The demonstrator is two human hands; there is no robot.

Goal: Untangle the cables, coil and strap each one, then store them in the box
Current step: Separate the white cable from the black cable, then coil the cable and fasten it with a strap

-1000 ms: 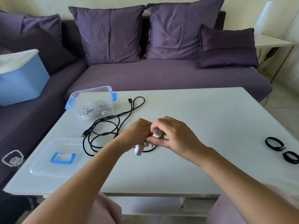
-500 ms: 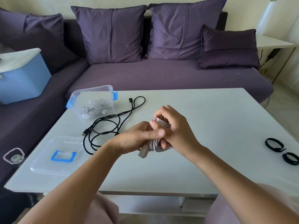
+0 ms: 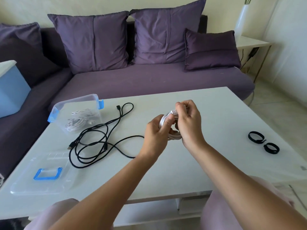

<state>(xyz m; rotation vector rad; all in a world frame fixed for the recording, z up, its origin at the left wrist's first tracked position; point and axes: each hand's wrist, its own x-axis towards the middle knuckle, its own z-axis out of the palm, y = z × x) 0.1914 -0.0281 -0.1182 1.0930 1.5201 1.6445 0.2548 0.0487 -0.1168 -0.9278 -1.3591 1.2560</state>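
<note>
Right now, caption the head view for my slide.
Left hand and right hand hold a coiled white cable over the table; black cable lies loose near the box.

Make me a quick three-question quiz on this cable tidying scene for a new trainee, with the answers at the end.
1. True or false: the black cable lies loose on the table, outside the clear box.
2. Which does the left hand grip? A) black cable B) white cable coil C) clear box
3. How many black straps lie on the table's right side?
Key: 1 true; 2 B; 3 two.
</note>
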